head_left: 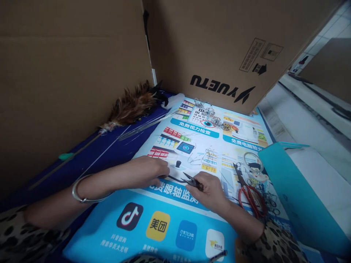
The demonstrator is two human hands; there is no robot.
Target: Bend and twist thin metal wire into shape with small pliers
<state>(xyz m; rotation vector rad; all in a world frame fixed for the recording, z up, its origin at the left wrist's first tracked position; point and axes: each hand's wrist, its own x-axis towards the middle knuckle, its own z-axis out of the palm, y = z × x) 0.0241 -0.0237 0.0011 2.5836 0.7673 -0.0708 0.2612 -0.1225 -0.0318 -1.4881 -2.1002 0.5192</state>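
Observation:
My right hand [211, 190] is wrapped round a pair of pliers [192, 180], whose pointed jaws face left and slightly apart. Just left of the jaws, my left hand [155, 171] is closed with its fingers curled down over the printed poster [178, 208]. Whatever sits in those fingers, if anything, is too small or hidden to make out. Thin bent wire pieces [206, 156] lie beyond both hands. Red-handled scissors [253, 200] rest to the right of my right hand, beside a loose cluster of small wire loops [271, 204].
Tall cardboard panels [175, 47] stand at the back and left. A brown feather duster [131, 104] leans along the left panel. Farther up the poster lies a tangle of wire forms [214, 118]. A wire coil [253, 161] and a teal folder [290, 182] are at right.

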